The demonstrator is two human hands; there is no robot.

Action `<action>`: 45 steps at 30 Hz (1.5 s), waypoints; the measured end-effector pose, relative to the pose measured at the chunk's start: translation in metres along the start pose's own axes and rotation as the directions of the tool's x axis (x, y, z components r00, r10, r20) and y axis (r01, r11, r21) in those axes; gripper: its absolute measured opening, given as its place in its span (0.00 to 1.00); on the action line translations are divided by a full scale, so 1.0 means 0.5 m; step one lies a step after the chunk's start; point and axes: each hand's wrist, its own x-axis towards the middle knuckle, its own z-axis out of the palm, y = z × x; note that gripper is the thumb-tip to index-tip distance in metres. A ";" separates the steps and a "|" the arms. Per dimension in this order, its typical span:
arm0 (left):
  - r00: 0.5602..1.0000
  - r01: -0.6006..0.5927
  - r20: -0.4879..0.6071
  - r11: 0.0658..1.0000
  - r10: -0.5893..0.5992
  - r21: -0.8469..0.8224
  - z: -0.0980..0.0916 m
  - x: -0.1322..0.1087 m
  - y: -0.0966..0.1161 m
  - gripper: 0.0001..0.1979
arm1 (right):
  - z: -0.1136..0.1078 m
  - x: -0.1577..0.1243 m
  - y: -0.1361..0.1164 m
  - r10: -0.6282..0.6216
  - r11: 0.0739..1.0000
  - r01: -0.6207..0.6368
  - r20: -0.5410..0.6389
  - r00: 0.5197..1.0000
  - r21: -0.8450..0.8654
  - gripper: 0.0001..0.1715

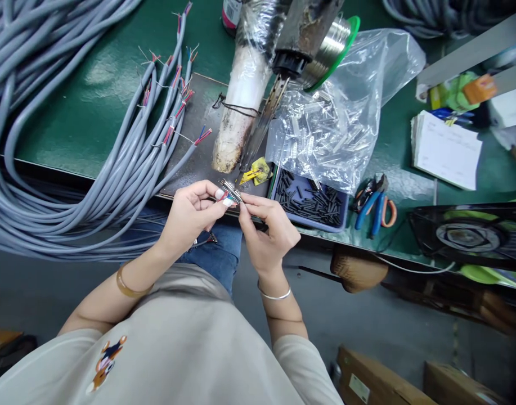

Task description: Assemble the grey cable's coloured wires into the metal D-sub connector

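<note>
small connector held over the worktop's near edge

a small metal connector [231, 193] sits pinched between both hands just above the near edge of the green worktop [89, 121]. the left hand [190, 214] grips it with thumb and fingertips; the right hand [266, 228] pinches its other end. just behind lies a blue tray of black sleeves [312, 202], with a clear plastic bag [346, 107] beyond. grey cables [59, 169] coil at the left, pliers [373, 205] rest to the right.
</note>
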 end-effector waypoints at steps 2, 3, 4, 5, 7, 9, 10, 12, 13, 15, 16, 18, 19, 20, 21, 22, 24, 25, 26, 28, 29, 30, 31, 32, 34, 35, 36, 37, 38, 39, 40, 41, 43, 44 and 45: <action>1.000 -0.019 -0.016 1.000 0.019 0.004 0.001 0.002 0.000 0.11 | 0.005 -0.002 0.000 -0.055 0.997 0.055 -0.002 0.998 -0.047 0.12; 0.999 -0.034 -0.022 0.999 0.034 0.008 0.002 0.004 0.000 0.11 | 0.007 -0.003 0.001 -0.075 0.995 0.075 -0.002 0.997 -0.061 0.12; 0.998 -0.053 -0.031 0.999 0.053 0.012 0.003 0.005 -0.001 0.10 | 0.010 -0.004 0.001 -0.089 0.993 0.089 -0.003 0.996 -0.073 0.12; 0.996 -0.075 -0.041 0.997 0.075 0.016 0.004 0.006 -0.002 0.10 | 0.012 -0.004 0.001 -0.097 0.992 0.097 -0.005 0.995 -0.082 0.12; 0.990 -0.126 -0.063 0.992 0.127 0.022 0.006 0.009 -0.004 0.10 | 0.014 -0.004 0.001 -0.099 0.991 0.098 -0.010 0.995 -0.092 0.12; 0.982 -0.171 -0.076 0.985 0.174 0.034 0.010 0.012 -0.006 0.09 | 0.015 -0.002 0.001 -0.094 0.991 0.093 -0.014 0.995 -0.100 0.11; 0.978 -0.189 -0.078 0.981 0.191 0.042 0.012 0.013 -0.006 0.09 | 0.015 -0.001 0.000 -0.093 0.991 0.091 -0.014 0.996 -0.101 0.11; 0.975 -0.206 -0.077 0.977 0.211 0.060 0.015 0.016 -0.005 0.08 | 0.014 0.003 0.000 -0.094 0.991 0.093 -0.010 0.996 -0.097 0.11; 0.974 -0.209 -0.079 0.975 0.214 0.069 0.016 0.017 -0.004 0.08 | 0.013 0.004 -0.001 -0.097 0.991 0.096 -0.007 0.995 -0.094 0.11; 0.971 -0.216 -0.083 0.973 0.222 0.077 0.017 0.019 -0.001 0.09 | 0.013 0.008 0.000 -0.101 0.991 0.101 -0.003 0.995 -0.087 0.11; 0.970 -0.221 -0.084 0.972 0.227 0.077 0.018 0.019 0.001 0.09 | 0.013 0.009 0.000 -0.104 0.991 0.103 -0.003 0.995 -0.084 0.11; 0.968 -0.234 -0.079 0.970 0.240 0.071 0.019 0.020 0.003 0.10 | 0.013 0.011 0.001 -0.103 0.992 0.102 -0.007 0.995 -0.074 0.11; 0.967 -0.240 -0.075 0.968 0.245 0.067 0.019 0.021 0.003 0.10 | 0.013 0.012 0.002 -0.099 0.993 0.098 -0.011 0.995 -0.066 0.12; 0.966 -0.244 -0.074 0.968 0.249 0.064 0.019 0.021 0.003 0.10 | 0.013 0.012 0.002 -0.093 0.994 0.092 -0.013 0.996 -0.059 0.12; 0.965 -0.247 -0.075 0.967 0.252 0.063 0.019 0.022 0.002 0.10 | 0.013 0.013 0.002 -0.086 0.995 0.086 -0.013 0.996 -0.053 0.12; 0.964 -0.249 -0.077 0.966 0.254 0.063 0.018 0.022 0.000 0.10 | 0.014 0.013 0.003 -0.079 0.996 0.078 -0.013 0.997 -0.048 0.12; 0.963 -0.252 -0.082 0.965 0.257 0.069 0.019 0.024 -0.003 0.10 | 0.014 0.013 0.004 -0.069 0.997 0.068 -0.011 0.998 -0.039 0.12; 0.962 -0.255 -0.084 0.964 0.260 0.072 0.019 0.025 -0.005 0.10 | 0.014 0.013 0.005 -0.068 0.997 0.068 -0.010 0.998 -0.033 0.12; 0.961 -0.257 -0.085 0.963 0.263 0.075 0.019 0.026 -0.006 0.10 | 0.014 0.013 0.006 -0.068 0.997 0.068 -0.011 0.998 -0.027 0.12; 0.960 -0.261 -0.084 0.962 0.268 0.084 0.021 0.026 -0.007 0.10 | 0.014 0.012 0.008 -0.070 0.997 0.070 -0.011 0.997 -0.015 0.12; 0.959 -0.262 -0.083 0.961 0.270 0.090 0.021 0.025 -0.006 0.10 | 0.013 0.012 0.009 -0.070 0.997 0.070 -0.009 0.998 -0.014 0.11; 0.959 -0.262 -0.081 0.960 0.270 0.095 0.022 0.025 -0.004 0.09 | 0.012 0.012 0.010 -0.069 0.998 0.068 -0.007 0.998 -0.017 0.11; 0.959 -0.262 -0.079 0.960 0.271 0.099 0.023 0.024 -0.003 0.10 | 0.012 0.011 0.011 -0.067 0.998 0.066 -0.005 0.998 -0.023 0.11; 0.959 -0.263 -0.078 0.959 0.271 0.101 0.023 0.024 -0.001 0.10 | 0.011 0.011 0.011 -0.066 0.997 0.066 -0.002 0.998 -0.029 0.11; 0.959 -0.265 -0.076 0.959 0.273 0.096 0.023 0.023 0.002 0.10 | 0.009 0.012 0.010 -0.070 0.997 0.070 0.005 0.998 -0.042 0.11; 0.958 -0.268 -0.076 0.959 0.275 0.091 0.023 0.023 0.003 0.10 | 0.008 0.013 0.009 -0.075 0.996 0.075 0.009 0.997 -0.047 0.11; 0.958 -0.271 -0.077 0.959 0.277 0.084 0.022 0.024 0.003 0.10 | 0.007 0.014 0.007 -0.080 0.995 0.081 0.012 0.997 -0.052 0.11; 0.957 -0.274 -0.077 0.959 0.279 0.077 0.021 0.024 0.002 0.10 | 0.006 0.015 0.006 -0.087 0.995 0.088 0.014 0.996 -0.057 0.11; 0.957 -0.277 -0.074 0.958 0.282 0.071 0.020 0.025 0.001 0.10 | 0.006 0.017 0.005 -0.096 0.993 0.097 0.013 0.995 -0.063 0.10; 0.957 -0.278 -0.071 0.958 0.282 0.065 0.019 0.025 0.000 0.10 | 0.006 0.018 0.003 -0.107 0.992 0.107 0.010 0.994 -0.072 0.10; 0.958 -0.274 -0.069 0.960 0.278 0.061 0.019 0.026 -0.001 0.10 | 0.006 0.019 0.002 -0.118 0.989 0.118 0.007 0.993 -0.085 0.09; 0.961 -0.264 -0.068 0.963 0.267 0.056 0.018 0.026 -0.002 0.10 | 0.005 0.020 0.001 -0.130 0.986 0.130 0.006 0.992 -0.100 0.09; 0.969 -0.235 -0.067 0.971 0.238 0.045 0.017 0.025 -0.003 0.10 | 0.005 0.020 0.000 -0.145 0.980 0.145 0.014 0.989 -0.133 0.10; 0.973 -0.219 -0.069 0.975 0.221 0.039 0.016 0.025 -0.003 0.10 | 0.005 0.019 0.000 -0.146 0.979 0.148 0.022 0.989 -0.141 0.10; 0.976 -0.204 -0.069 0.978 0.206 0.032 0.016 0.024 -0.003 0.10 | 0.005 0.019 0.000 -0.143 0.979 0.146 0.028 0.989 -0.141 0.10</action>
